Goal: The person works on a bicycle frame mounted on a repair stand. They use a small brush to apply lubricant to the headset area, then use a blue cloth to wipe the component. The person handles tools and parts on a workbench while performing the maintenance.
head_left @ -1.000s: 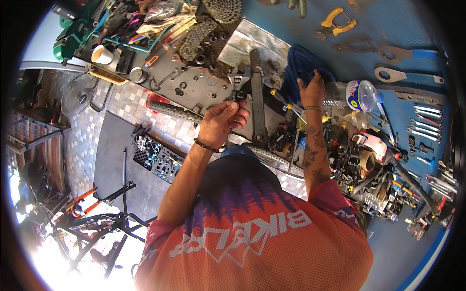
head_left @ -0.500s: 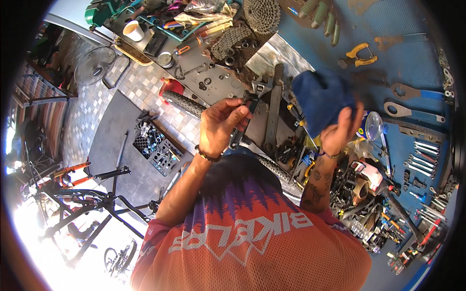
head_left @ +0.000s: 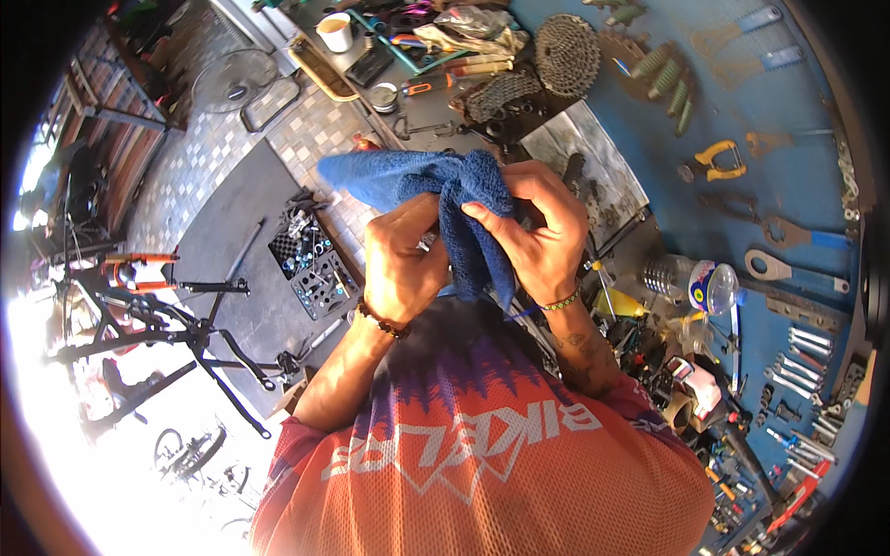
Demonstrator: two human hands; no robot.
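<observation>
A blue cloth (head_left: 464,199) is bunched between my two hands in front of my chest. Its loose end stretches out to the left and another fold hangs down between the hands. My right hand (head_left: 547,232) grips the cloth, thumb pressed against the front of it. Close against the cloth's left side, my left hand (head_left: 403,259) is closed with curled fingers. A small bright bit shows by those fingers; what they hold is mostly covered by the cloth and I cannot make it out.
Beyond my hands, a bench holds a bicycle cassette (head_left: 567,56), a paper cup (head_left: 335,32) and loose parts. Wrenches (head_left: 802,357) and pliers (head_left: 718,160) line the blue board at right, near a plastic bottle (head_left: 709,285). At left are a parts tray (head_left: 315,269) and bike frame (head_left: 199,324).
My right hand has brought the blue cloth leftward to my left hand, and the cloth is now bunched between both. The small dark part seen in my left hand earlier is now hidden.
</observation>
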